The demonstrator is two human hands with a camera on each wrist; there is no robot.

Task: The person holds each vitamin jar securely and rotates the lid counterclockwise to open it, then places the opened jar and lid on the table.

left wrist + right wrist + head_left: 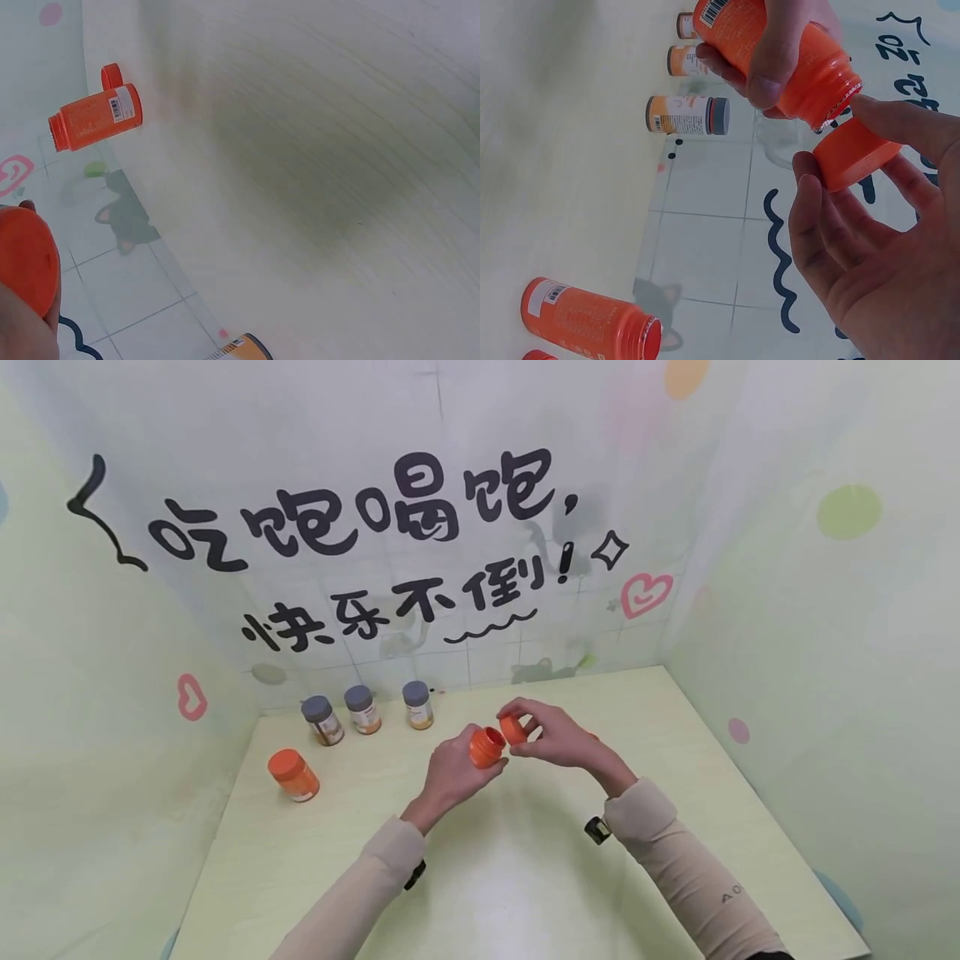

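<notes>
My left hand (pixel 450 770) grips an orange plastic bottle (pixel 483 750) whose threaded mouth is uncovered and tilts toward the right hand. In the left wrist view its round orange base (pixel 26 255) shows at the left edge. The thumb and fingers of my right hand (pixel 561 739) pinch an orange screw cap (pixel 855 155), right at the bottle's mouth. A second uncapped orange bottle (pixel 97 120) stands on the table beyond the right hand, almost hidden in the head view. Its neighbour is a loose orange cap (pixel 112 76).
On the left of the table (pixel 525 877) stands a capped orange bottle (pixel 296 777). Along the back wall are three small bottles with grey lids, at left (pixel 324 722), middle (pixel 363 712) and right (pixel 418 708). Printed fabric walls enclose the table's back and sides.
</notes>
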